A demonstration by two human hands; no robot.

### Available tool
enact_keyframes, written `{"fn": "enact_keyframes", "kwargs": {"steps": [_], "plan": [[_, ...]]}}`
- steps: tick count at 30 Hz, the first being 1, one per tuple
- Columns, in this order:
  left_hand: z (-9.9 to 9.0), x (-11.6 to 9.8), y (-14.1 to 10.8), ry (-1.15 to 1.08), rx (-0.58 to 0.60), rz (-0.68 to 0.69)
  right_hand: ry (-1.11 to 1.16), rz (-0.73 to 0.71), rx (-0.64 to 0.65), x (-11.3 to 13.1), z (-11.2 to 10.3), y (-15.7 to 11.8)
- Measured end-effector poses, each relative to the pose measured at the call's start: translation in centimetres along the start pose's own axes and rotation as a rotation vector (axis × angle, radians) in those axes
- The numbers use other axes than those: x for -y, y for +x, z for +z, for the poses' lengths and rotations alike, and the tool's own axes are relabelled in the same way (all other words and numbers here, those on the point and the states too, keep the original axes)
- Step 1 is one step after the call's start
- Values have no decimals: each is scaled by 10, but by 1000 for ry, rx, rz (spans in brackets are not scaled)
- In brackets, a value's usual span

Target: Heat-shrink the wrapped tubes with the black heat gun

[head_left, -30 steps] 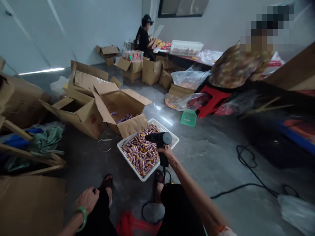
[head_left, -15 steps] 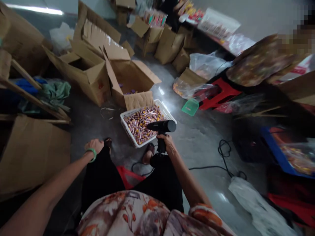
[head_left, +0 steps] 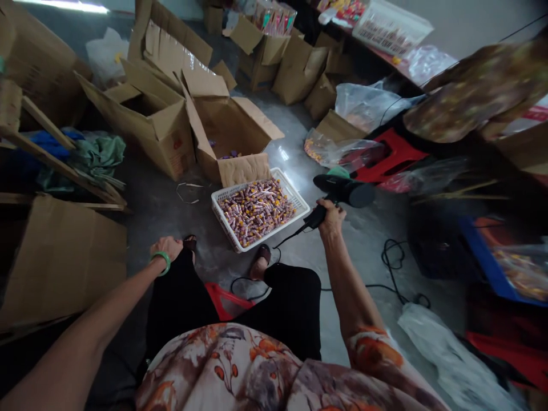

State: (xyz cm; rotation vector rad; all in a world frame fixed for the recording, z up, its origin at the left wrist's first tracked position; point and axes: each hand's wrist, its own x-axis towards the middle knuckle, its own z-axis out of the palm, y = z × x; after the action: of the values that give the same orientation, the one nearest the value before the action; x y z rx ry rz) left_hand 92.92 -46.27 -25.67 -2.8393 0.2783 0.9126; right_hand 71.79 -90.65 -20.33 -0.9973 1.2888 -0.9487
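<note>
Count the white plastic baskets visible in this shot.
2: a floor basket on the floor, full of small purple-and-yellow tubes, and a table basket on the far table. Cardboard boxes may hide more.

1. The room is dim and cool, with a bright strip of light (head_left: 64,7) at top left.
2. Glare shines on the concrete floor (head_left: 282,153).
3. The white plastic basket (head_left: 257,211) looks sharp.
4. The patterned cloth (head_left: 479,91) at upper right blurs, and the wide-angle edges bend.

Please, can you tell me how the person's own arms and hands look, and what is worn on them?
Both forearms are bare. The left hand has a green bangle at the wrist; the right hand shows no jewellery. The right sleeve is cream, with orange and brown flowers.
</note>
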Motion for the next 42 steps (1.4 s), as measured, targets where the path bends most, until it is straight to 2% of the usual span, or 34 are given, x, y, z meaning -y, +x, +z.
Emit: {"fn": "enact_keyframes", "kwargs": {"steps": [3,6,9,12,18,22,24,26,29,32,34,37,40,42], "plan": [[0,-7,3,0,3,4,-65,-73,132,11,10,9],[-1,-11,4,-3,7,2,-169,-30,331,17,12,1],[-1,-13,3,2,-2,4,-277,56,546,19,5,-15],[0,-14,2,15,-11,7,-356,64,670,16,-5,-27],[0,-13,3,12,-12,12,-451,-18,585,1,-32,-46],[2,-15,5,7,-12,31,-516,96,714,-9,-55,-75],[4,-15,5,11,-14,34,-519,155,728,-17,-63,-87],[5,-14,3,13,-19,31,-500,191,662,-25,-68,-91],[5,-9,1,11,-23,20,-475,236,467,-34,-74,-85],[5,-6,1,0,-25,10,-433,235,289,-33,-80,-78],[5,-6,2,-8,-26,14,-394,210,249,-28,-82,-82],[5,-10,4,-13,-23,27,-368,192,322,-27,-83,-103],[4,-16,3,-4,-15,34,-377,229,496,-36,-79,-129],[3,-18,1,4,-11,33,-378,254,594,-45,-74,-135]]}}
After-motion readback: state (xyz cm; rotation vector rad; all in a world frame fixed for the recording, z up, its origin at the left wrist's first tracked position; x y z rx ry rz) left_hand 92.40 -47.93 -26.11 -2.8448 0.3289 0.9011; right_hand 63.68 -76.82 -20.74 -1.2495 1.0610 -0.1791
